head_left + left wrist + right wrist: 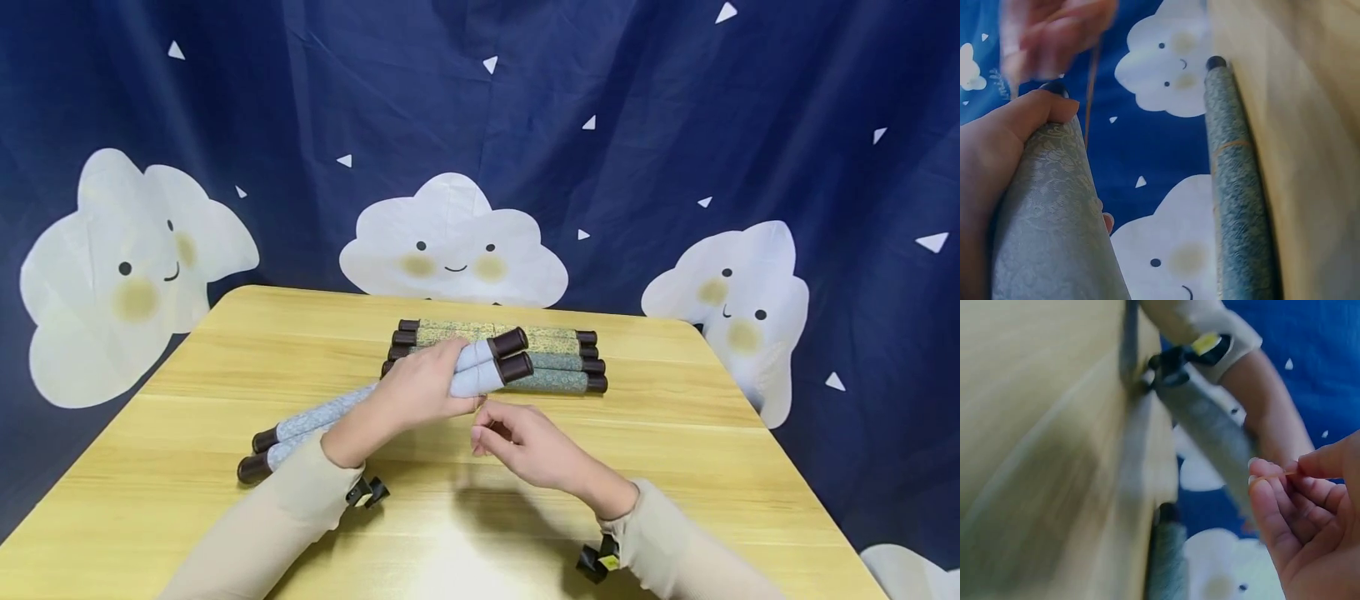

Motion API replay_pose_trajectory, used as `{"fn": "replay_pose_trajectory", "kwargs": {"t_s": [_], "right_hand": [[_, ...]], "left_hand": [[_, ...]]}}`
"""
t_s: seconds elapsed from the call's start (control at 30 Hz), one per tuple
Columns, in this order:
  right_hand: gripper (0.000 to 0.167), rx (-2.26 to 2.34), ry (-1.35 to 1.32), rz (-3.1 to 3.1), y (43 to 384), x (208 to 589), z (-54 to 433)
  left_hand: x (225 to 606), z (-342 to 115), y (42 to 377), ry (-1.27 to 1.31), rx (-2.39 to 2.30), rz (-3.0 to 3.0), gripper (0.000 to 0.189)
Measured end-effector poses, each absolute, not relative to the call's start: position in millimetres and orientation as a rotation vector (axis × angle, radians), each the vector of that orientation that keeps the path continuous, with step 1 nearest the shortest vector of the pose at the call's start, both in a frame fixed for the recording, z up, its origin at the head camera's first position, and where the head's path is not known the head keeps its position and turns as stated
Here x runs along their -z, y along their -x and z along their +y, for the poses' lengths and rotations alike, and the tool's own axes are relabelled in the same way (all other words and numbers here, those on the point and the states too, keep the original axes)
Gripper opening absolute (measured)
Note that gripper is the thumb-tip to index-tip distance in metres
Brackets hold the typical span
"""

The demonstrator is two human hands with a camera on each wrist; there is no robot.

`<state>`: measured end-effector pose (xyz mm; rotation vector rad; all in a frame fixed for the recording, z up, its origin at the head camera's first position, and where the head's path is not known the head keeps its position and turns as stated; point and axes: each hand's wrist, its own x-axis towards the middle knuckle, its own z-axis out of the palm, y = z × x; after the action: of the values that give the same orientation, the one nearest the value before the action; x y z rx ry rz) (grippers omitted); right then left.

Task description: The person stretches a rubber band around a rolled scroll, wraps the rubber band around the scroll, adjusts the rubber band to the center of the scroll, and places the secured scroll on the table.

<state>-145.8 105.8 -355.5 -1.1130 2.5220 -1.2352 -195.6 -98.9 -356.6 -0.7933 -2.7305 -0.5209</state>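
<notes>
In the head view my left hand (420, 383) grips two pale blue patterned scrolls (318, 414) side by side, their dark brown end knobs sticking out on both sides. They slant up to the right above the table. Just below their right end, my right hand (528, 442) has its fingers curled. The right wrist view shows its thumb and fingertips pinching a thin orange-brown cord (1277, 475). In the left wrist view that cord runs down beside the near pale scroll (1054, 187), and the left thumb lies along the scroll near its knob. The right hand is blurred there.
Behind the hands, yellow patterned scrolls (540, 333) and green patterned scrolls (558, 381) lie in a row on the wooden table (675, 467), partly covered by the left hand and the pale scrolls. A dark blue curtain (420, 92) with clouds hangs beyond the table's far edge.
</notes>
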Motion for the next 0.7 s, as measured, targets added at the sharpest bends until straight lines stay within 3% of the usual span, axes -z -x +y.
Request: {"fn": "replay_pose_trajectory", "kwargs": {"t_s": [0.13, 0.5, 0.7], "right_hand": [[0.012, 1.291, 1.14, 2.563, 147.3, 336.1, 100.4], [0.019, 1.488, 0.616, 2.588, 193.5, 291.8, 102.9], [0.017, 1.414, 0.698, 2.566, 188.5, 291.5, 93.5]], "left_hand": [[362.7, -93.8, 192.9, 0.859, 0.444, -2.729, 0.079], [378.6, -78.9, 183.4, 1.031, 0.229, -2.661, 0.071], [382.2, -76.5, 184.1, 0.99, 0.363, -2.733, 0.076]]}}
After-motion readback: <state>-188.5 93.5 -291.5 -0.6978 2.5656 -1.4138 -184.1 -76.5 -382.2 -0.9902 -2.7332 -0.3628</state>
